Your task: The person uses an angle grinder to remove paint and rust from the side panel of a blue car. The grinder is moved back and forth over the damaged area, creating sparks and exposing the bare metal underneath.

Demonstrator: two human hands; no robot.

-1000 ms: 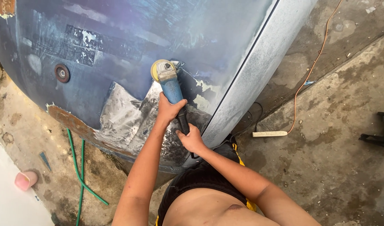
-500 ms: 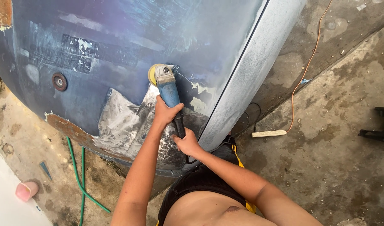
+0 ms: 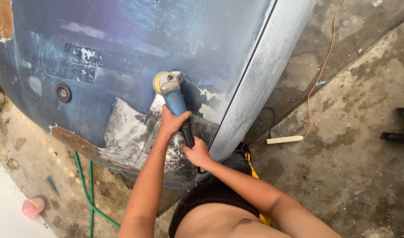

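Blue car body panel [image 3: 122, 48] fills the far left of my view, paint scuffed and sanded, a bare grey metal patch [image 3: 131, 132] low on it, rust along its lower edge and at the far-left corner. A pale grey strip [image 3: 259, 75] runs diagonally down its right side. Stained concrete floor [image 3: 351, 167] to the right and near.

Orange cable [image 3: 318, 79] trails across the floor to a pale power strip [image 3: 284, 139]. Green hose [image 3: 85, 189] lies under the panel, near left; a pink cup [image 3: 33, 207] beyond it at the left edge.

Blue angle grinder [image 3: 173, 99] sits against the panel just above the bare patch, its yellowish disc [image 3: 158, 81] touching the paint.

My left hand [image 3: 172, 121] is wrapped tight around the grinder's body, fingers closed over it. My right hand [image 3: 197, 153] is clenched around the black rear handle, just near of the left.
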